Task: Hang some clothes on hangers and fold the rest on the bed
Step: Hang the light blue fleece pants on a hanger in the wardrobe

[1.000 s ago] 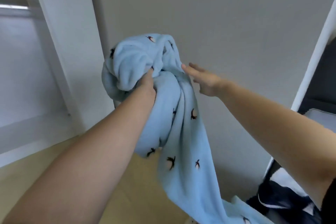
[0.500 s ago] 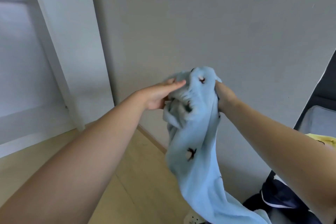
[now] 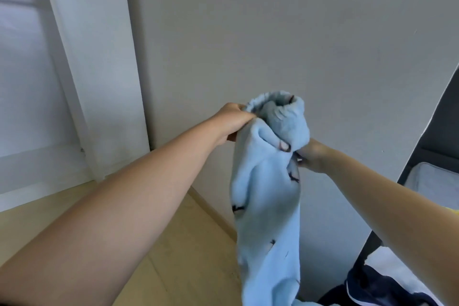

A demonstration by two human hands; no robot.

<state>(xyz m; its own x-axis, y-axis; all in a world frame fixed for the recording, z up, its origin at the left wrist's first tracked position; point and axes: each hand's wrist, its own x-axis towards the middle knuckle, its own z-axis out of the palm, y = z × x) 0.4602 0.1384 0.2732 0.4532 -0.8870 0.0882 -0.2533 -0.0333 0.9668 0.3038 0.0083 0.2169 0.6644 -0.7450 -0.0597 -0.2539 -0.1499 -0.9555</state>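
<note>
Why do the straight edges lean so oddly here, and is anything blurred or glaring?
Head view: the wide-angle lens tilts the white upright panel and swells the left forearm toward the bottom corner; light is soft and even, no glare, only a dim shadow along the wall corner; the blue fleece garment looks reasonably sharp.

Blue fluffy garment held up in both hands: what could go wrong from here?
1. The blue garment is wadded at the top, where the left hand pinches its edge and the right hand grips a bunch of it. It may end up twisted when hung or folded.
2. Its lower end hangs out of view near the dark clothing, above the wooden floor. It might drag or snag there.
</note>
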